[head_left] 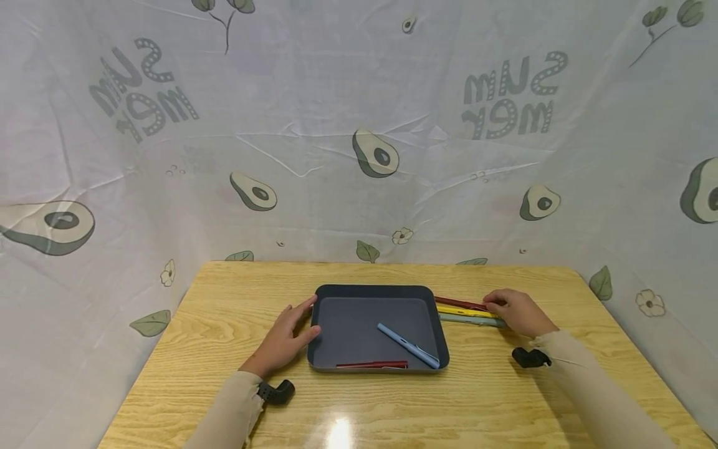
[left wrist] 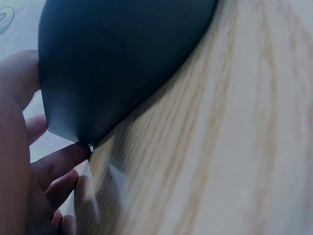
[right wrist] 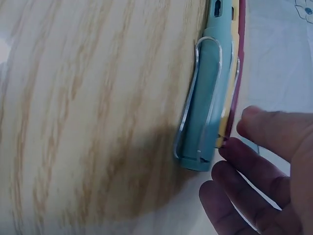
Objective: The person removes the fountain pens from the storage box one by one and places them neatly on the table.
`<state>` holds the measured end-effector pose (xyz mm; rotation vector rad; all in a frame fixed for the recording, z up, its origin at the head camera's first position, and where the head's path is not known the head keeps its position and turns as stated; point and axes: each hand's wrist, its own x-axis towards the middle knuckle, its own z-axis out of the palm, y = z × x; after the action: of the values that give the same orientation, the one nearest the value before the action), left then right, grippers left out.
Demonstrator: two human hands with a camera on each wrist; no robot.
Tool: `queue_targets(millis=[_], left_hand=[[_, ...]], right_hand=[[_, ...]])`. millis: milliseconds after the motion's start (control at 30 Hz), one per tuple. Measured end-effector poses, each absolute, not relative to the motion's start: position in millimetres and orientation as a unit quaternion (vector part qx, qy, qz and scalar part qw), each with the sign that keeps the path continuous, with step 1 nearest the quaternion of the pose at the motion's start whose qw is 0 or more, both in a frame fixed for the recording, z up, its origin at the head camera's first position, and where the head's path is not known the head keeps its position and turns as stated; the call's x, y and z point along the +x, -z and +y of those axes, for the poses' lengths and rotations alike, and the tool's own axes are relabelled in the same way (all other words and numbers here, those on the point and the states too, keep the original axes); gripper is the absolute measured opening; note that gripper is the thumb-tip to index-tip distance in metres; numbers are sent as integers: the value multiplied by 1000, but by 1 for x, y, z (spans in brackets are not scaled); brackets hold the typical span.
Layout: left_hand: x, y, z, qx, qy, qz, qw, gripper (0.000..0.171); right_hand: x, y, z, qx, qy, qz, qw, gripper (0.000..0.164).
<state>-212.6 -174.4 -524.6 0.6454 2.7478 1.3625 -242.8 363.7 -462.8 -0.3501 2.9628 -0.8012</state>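
In the head view my left hand point(head_left: 286, 340) rests at the left side of a dark grey tray point(head_left: 370, 290), fingers spread, fingertips and thumb at the rim. The left wrist view shows fingertips against the tray's outer corner point(left wrist: 73, 112). Inside the tray lie a light blue pen point(head_left: 408, 346), slanted, and a red pen point(head_left: 373, 365) along the front wall. My right hand point(head_left: 518, 312) is at the right ends of three pens beside the tray: red point(head_left: 460, 303), yellow point(head_left: 465, 311) and teal point(right wrist: 203, 98). Its thumb and forefinger stand apart around the red pen's end.
The tray and pens lie on a light wooden table point(head_left: 224, 305). Behind it hangs a pale cloth point(head_left: 314, 187) printed with avocados and leaves. Black wrist devices point(head_left: 276, 393) sit on both sleeves.
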Motion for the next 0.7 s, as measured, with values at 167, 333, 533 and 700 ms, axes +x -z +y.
queue_targets(millis=[167,333,533,700], left_hand=[[-213,527,-174,206,-434,877,0,69],[-213,526,-174,207,-437,876,-3,69],[-212,525,-175,209,-434,876,2,69],[-213,524,-174,215,-434,875,-1,69]], right_hand=[[-239,453,362,-116,249,961,8,28],[-232,445,355,-127,243,962,-13,31],[-220,436,341,-144,240,959,-34,32],[-211,428,327,-148,244,957,-43,30]])
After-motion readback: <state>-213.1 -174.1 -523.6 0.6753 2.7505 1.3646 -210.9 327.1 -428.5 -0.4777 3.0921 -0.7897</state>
